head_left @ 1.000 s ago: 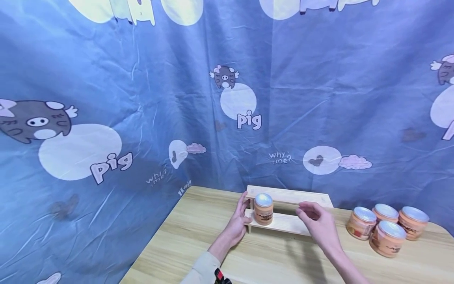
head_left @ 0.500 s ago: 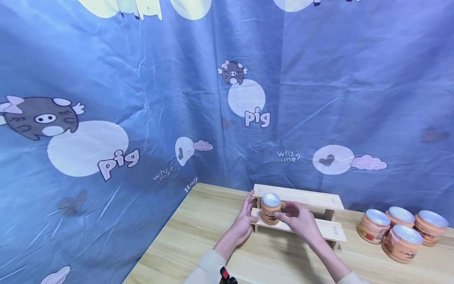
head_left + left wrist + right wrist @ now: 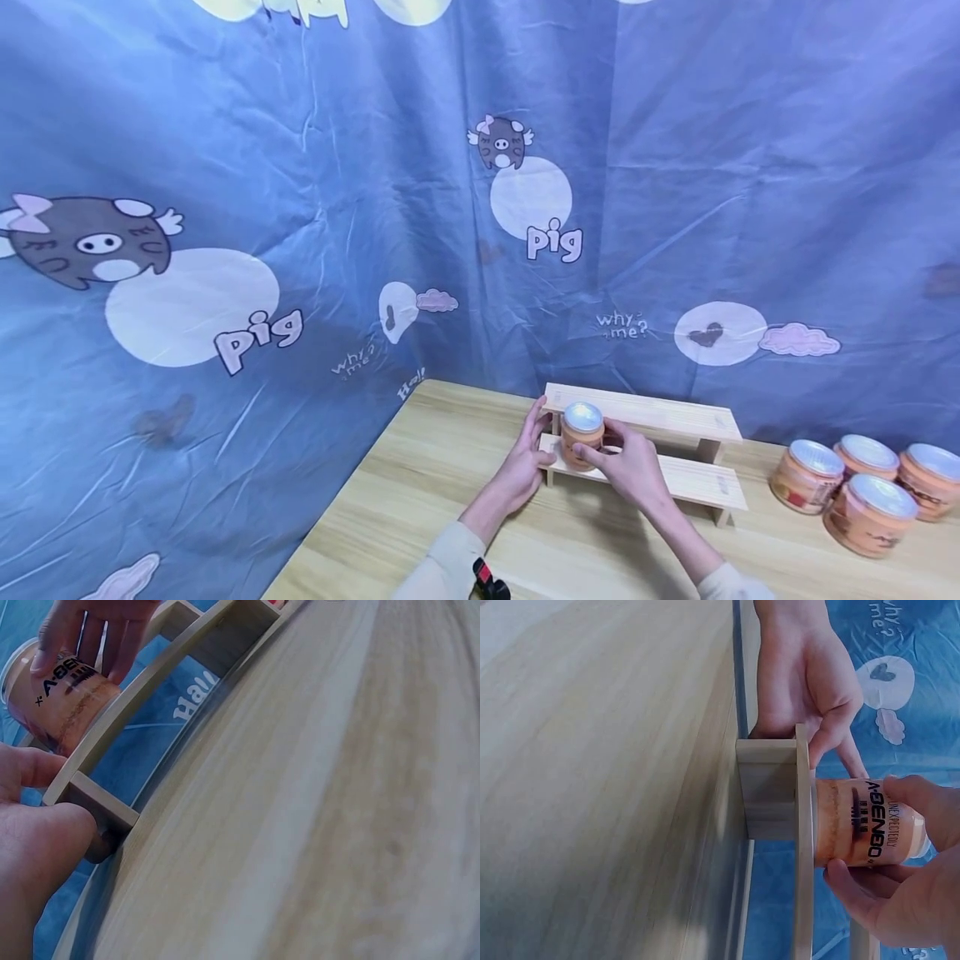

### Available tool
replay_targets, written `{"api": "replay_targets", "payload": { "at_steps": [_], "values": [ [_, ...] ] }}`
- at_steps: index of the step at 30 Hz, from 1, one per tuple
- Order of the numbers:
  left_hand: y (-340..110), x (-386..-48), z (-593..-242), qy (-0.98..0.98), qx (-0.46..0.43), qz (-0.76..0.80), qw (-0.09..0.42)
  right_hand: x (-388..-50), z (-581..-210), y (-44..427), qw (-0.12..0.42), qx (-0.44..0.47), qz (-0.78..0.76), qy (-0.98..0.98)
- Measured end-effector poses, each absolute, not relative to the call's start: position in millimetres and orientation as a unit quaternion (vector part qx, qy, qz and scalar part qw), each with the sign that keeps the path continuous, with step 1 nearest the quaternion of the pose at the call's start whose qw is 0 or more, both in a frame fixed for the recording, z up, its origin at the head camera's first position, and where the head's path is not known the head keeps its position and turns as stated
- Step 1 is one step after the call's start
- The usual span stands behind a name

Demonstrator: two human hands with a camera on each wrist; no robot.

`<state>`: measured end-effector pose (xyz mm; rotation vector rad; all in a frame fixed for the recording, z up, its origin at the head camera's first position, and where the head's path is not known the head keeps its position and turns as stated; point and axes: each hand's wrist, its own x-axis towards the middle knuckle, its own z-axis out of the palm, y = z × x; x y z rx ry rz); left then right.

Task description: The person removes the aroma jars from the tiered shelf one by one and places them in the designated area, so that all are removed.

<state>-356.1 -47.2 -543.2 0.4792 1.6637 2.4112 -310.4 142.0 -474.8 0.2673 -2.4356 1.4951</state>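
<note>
A two-tier wooden shelf (image 3: 697,481) stands on the table. On the left end of its lower tier sits an upright orange jar (image 3: 576,435) with a silver lid and dark lettering. My right hand (image 3: 636,472) grips this jar, thumb on the front and fingers round its right side. In the right wrist view, the jar's base meets the shelf board. My left hand (image 3: 519,468) holds the left end of the shelf, its thumb at the lower board's edge and a finger reaching up to the upper tier.
Several similar orange jars (image 3: 870,515) stand grouped on the table to the right of the shelf. A blue curtain (image 3: 360,208) with pig prints hangs behind and to the left of the wooden table (image 3: 390,500).
My right hand has moved left from over the shelf's middle and now grips the jar. The left hand stays at the shelf's end. The head view has shifted slightly right.
</note>
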Motion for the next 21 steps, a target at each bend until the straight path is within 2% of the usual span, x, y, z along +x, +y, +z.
{"api": "replay_targets", "payload": {
  "at_steps": [7, 21],
  "values": [
    [-44.3, -355.3, -542.8, 0.558, 0.161, 0.809, 0.085, -304.6, -472.2, 148.8, 0.150, 0.096, 0.508, -0.843],
    [-48.4, -354.7, -544.0, 0.569, 0.172, 0.800, 0.083, -255.7, -448.1, 192.3, 0.162, 0.057, 0.495, -0.852]
  ]
}}
